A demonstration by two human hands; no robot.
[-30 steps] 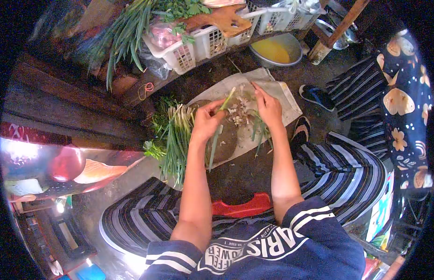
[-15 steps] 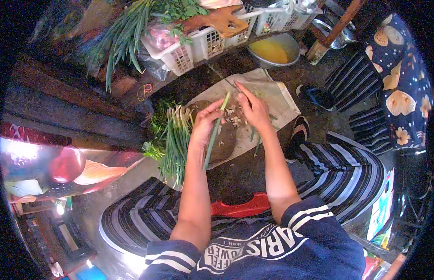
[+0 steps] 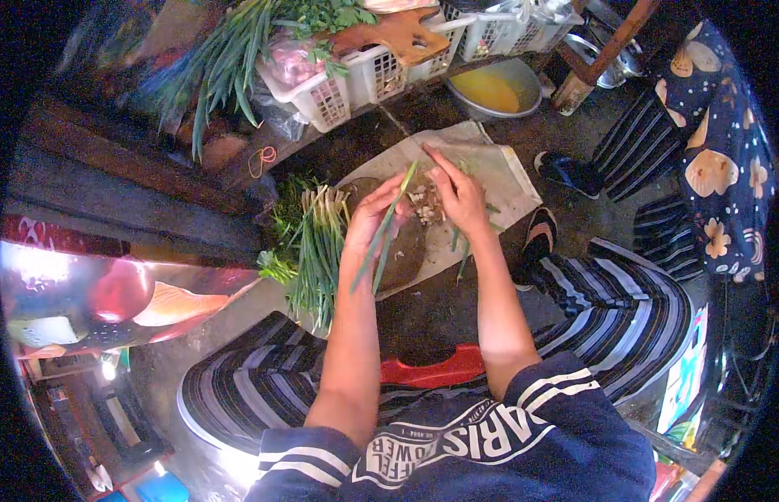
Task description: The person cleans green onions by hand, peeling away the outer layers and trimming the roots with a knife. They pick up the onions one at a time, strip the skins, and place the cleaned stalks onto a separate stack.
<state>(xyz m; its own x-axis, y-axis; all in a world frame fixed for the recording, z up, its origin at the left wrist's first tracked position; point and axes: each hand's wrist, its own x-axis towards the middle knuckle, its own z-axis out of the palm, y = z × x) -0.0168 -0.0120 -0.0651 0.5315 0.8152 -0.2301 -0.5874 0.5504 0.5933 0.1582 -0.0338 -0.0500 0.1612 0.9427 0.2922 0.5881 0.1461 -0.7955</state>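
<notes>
My left hand (image 3: 374,219) is closed around a green onion (image 3: 388,224), its pale end up and its green leaves hanging over my wrist. Close beside it, my right hand (image 3: 465,201) has its index finger stretched forward and the others curled. It seems to grip a small knife, mostly hidden by the fingers now; a thin dark blade showed past the fingertip earlier. Below the hands lies a round brown board (image 3: 403,259) with pale trimmings (image 3: 426,203) on it. A bunch of green onions (image 3: 319,243) lies left of my left hand. Cut green leaves lie under my right wrist.
A beige sack (image 3: 511,188) lies under the board. White plastic baskets (image 3: 326,105) stand beyond, with a wooden cutting board (image 3: 398,38) on top and green onions (image 3: 230,71) alongside. A metal basin (image 3: 532,88) holds yellow liquid. Another person in striped trousers (image 3: 636,138) is at right.
The green onion in my left hand has tilted, its leaves swinging left over my wrist. The blade by my right fingertip no longer shows clearly. Both hands have stayed nearly in place.
</notes>
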